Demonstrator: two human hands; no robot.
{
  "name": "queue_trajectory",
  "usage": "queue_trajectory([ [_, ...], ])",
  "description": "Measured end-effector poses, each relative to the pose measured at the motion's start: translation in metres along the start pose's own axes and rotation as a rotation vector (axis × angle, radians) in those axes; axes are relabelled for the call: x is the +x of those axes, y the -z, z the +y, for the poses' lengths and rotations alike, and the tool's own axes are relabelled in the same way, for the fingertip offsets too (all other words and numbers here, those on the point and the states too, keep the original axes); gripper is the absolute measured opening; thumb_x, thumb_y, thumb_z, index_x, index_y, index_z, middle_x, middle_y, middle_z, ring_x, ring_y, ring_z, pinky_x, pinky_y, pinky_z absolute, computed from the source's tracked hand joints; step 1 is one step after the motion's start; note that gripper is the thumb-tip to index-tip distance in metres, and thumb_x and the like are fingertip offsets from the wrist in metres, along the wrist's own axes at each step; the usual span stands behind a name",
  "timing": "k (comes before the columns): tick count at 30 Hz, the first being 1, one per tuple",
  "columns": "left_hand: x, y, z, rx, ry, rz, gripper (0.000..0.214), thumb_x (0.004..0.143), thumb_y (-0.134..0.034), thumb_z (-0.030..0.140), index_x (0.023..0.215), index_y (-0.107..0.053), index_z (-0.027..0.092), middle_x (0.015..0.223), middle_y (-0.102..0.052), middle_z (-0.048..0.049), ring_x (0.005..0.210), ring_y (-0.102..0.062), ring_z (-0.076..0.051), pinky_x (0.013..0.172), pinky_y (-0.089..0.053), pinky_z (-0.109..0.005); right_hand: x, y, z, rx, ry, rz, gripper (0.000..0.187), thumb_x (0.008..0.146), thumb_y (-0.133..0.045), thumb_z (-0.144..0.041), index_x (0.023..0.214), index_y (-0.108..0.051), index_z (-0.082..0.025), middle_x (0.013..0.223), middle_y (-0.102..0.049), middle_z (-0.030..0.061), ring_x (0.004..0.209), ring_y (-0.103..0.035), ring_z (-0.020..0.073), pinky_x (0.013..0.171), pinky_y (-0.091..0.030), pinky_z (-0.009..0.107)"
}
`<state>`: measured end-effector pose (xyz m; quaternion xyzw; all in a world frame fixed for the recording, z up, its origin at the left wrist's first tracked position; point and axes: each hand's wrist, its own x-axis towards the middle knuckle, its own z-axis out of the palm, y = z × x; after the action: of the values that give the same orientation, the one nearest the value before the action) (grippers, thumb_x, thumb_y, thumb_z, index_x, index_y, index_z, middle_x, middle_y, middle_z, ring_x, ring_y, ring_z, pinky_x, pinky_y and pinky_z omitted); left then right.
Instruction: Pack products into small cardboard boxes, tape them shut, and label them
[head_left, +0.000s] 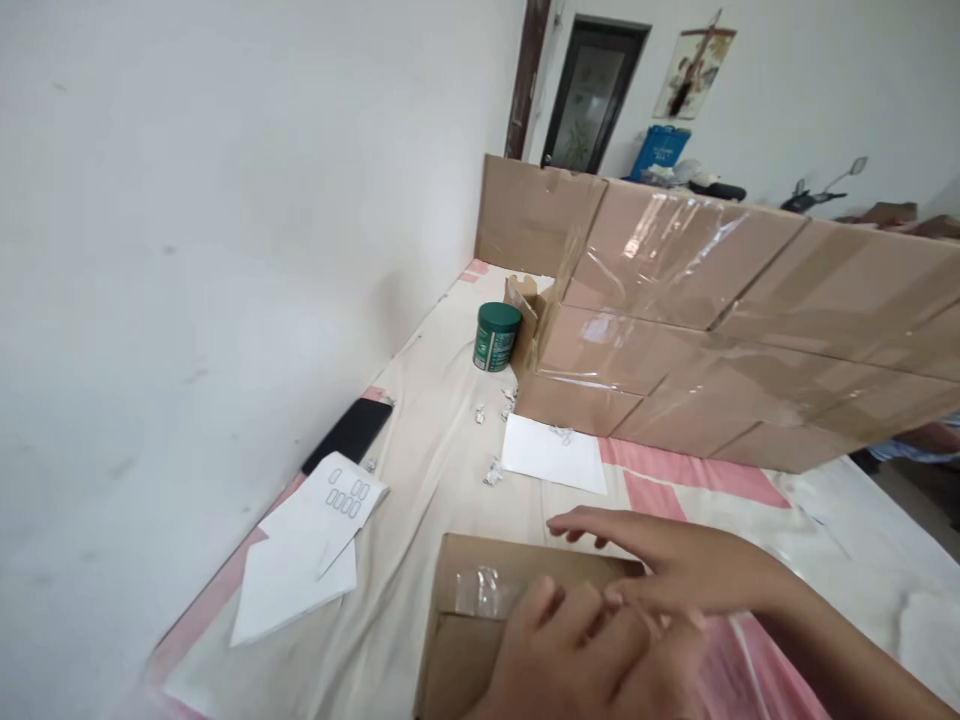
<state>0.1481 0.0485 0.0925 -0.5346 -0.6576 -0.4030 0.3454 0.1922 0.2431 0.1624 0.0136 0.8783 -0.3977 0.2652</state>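
A small cardboard box (pixel 480 620) with clear tape on its top lies on the cloth-covered table at the bottom centre. My left hand (pixel 585 655) rests on the box's top near the tape, fingers curled against it. My right hand (pixel 660 560) lies across the box's far edge with its fingers stretched out flat toward the left. Neither hand grips anything that I can see.
A stack of taped cardboard cartons (pixel 720 330) forms a barrier across the back right. A green jar (pixel 496 337) stands beside it. White sheets (pixel 315 550) and a black phone (pixel 349 433) lie by the left wall; another white sheet (pixel 553 455) and small crumpled scraps lie mid-table.
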Motion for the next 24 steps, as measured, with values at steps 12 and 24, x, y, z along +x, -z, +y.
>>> queue_trajectory([
  [12, -0.005, 0.038, 0.006, -0.060, -0.019, -0.129, 0.021, 0.096, -0.050, 0.026, 0.107, -0.068, 0.019, 0.082, -0.074, -0.0030, 0.070, -0.064, -0.019, 0.063, -0.045, -0.038, -0.051, -0.121, 0.037, -0.396, 0.215, 0.571, 0.106, 0.069, -0.077, -0.026, 0.161, -0.025, -0.029, 0.169, -0.019, 0.0128, 0.154, -0.022, 0.0422, 0.116, -0.041, 0.062],
  [24, -0.111, 0.102, -0.166, 0.566, 0.804, -0.374, 0.057, 0.086, -0.067, 0.046, 0.131, -0.057, 0.013, 0.122, -0.064, -0.0190, 0.113, -0.060, -0.034, 0.097, -0.049, -0.050, -0.030, -0.212, 0.095, -0.317, 0.296, 1.287, 0.100, 0.078, -0.073, -0.025, 0.162, -0.019, -0.033, 0.167, -0.026, 0.0063, 0.151, -0.027, 0.0445, 0.119, -0.026, 0.071],
])
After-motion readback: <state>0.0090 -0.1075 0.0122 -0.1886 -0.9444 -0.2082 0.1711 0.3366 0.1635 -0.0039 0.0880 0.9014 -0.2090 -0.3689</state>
